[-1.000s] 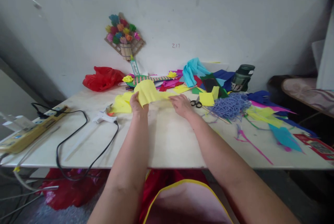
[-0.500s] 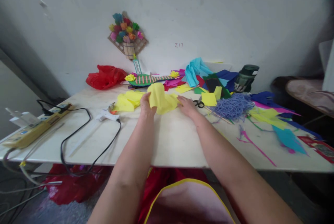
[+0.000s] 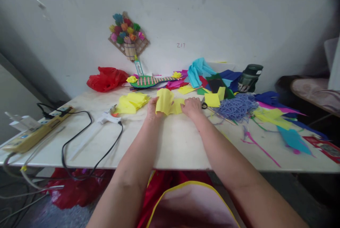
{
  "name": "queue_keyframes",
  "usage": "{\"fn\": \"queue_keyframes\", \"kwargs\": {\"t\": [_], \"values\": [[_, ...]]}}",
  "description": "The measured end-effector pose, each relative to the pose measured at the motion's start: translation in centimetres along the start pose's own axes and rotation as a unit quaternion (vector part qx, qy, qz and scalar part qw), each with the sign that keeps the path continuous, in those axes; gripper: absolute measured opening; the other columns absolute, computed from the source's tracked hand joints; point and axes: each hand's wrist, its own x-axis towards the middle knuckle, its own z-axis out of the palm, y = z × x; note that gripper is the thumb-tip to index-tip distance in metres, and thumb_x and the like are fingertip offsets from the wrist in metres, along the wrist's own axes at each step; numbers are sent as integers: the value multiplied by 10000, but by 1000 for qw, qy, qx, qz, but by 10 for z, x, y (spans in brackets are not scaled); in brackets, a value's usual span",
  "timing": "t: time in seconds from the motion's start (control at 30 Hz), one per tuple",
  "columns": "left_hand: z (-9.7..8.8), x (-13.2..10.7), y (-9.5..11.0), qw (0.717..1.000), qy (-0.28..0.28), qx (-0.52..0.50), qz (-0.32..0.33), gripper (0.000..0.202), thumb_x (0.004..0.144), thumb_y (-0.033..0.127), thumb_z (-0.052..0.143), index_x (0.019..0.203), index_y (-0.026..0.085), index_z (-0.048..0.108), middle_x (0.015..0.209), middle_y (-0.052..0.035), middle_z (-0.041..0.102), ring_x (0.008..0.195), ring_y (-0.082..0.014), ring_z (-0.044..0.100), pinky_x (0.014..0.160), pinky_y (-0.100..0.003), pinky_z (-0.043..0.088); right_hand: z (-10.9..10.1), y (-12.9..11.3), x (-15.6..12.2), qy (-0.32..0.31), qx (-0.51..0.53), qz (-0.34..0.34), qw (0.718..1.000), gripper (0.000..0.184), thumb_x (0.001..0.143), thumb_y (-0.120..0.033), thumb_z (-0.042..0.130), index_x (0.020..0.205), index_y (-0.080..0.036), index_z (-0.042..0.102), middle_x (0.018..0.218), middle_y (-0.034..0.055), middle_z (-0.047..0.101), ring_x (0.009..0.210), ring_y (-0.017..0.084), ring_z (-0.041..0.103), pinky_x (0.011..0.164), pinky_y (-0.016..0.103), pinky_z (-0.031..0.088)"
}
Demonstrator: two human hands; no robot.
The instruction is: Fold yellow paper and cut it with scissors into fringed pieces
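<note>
A piece of yellow crepe paper [image 3: 164,101] stretches between my two hands over the middle of the table. My left hand [image 3: 153,109] grips its left side, where the paper curls up into a bent, upright fold. On the other side, my right hand [image 3: 193,106] has its fingers bent and closed on the flatter right end, low at the tabletop. More yellow crepe paper [image 3: 131,103] lies crumpled just left of my left hand. Scissors [image 3: 204,105] with black handles rest beside my right hand, partly hidden by it.
A white glue gun [image 3: 106,117] with a black cord and a power strip [image 3: 37,130] lie at the left. Purple shredded strands [image 3: 235,108], coloured paper and a dark green bottle [image 3: 249,78] are at the right. A red plastic bag [image 3: 107,79] sits at the back.
The yellow paper's raised left part has folded into a narrower curl. My left hand has shifted slightly right, and my right hand's fingers have bent in on the paper's end.
</note>
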Motion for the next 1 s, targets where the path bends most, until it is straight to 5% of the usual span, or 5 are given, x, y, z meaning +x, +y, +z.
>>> {"fn": "queue_keyframes", "kwargs": {"t": [0.13,0.3,0.57,0.9,1.0], "values": [[-2,2,0,1000,9,-8,1,342,650,240,462,940,105,584,909,-107,647,938,-249,583,821,-395,461,11,1,-2,-7,45,-126,991,447,815,-345,406,1218,-162,463,1339,83,381,1226,208,304,986,351,195],[0,2,1,999,25,-27,1,287,678,210,443,894,89,589,788,-87,665,815,-223,620,805,-367,462,17,-2,-2,-124,61,-139,981,455,828,-425,333,1229,-244,453,1349,42,373,1178,243,374,928,401,286],[12,1,-6,998,-31,-20,-44,290,698,220,431,905,82,579,792,-87,666,826,-223,616,841,-367,437,10,-5,1,-11,236,-109,966,253,679,-249,521,863,-138,656,978,135,627,985,294,503,871,386,313],[3,11,-11,993,56,98,-23,312,649,194,466,925,93,572,808,-100,657,863,-248,606,808,-388,462,14,-6,8,-70,750,74,653,468,747,-479,315,767,-121,616,609,62,626,588,159,583,545,255,438],[0,14,-13,987,73,144,-8,277,635,182,478,881,108,580,769,-77,653,803,-225,615,764,-366,480,17,-6,8,-74,769,93,628,428,707,-515,431,731,-130,616,546,44,608,516,149,560,492,248,430]]}}
